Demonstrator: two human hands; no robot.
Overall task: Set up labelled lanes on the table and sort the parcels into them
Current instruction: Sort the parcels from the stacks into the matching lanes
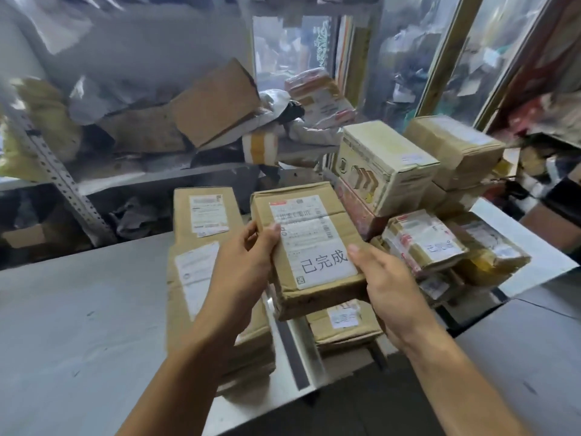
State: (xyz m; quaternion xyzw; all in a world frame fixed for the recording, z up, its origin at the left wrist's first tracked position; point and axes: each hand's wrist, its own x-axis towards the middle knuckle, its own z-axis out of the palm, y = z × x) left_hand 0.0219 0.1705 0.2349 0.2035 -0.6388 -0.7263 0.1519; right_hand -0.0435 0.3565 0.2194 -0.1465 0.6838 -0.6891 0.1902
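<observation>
I hold a brown cardboard parcel in the air at the centre of the head view, label side up. Its white shipping label carries large handwritten characters. My left hand grips its left edge with the thumb on top. My right hand grips its lower right corner, thumb on the label. Below and to the left, flat brown parcels lie stacked on the grey table. A pile of taped boxes stands to the right.
A cream printed box and a brown box top the right pile. A smaller parcel lies under the held one. Behind the table, a metal shelf holds crumpled cardboard and bags. A second grey surface lies at the right.
</observation>
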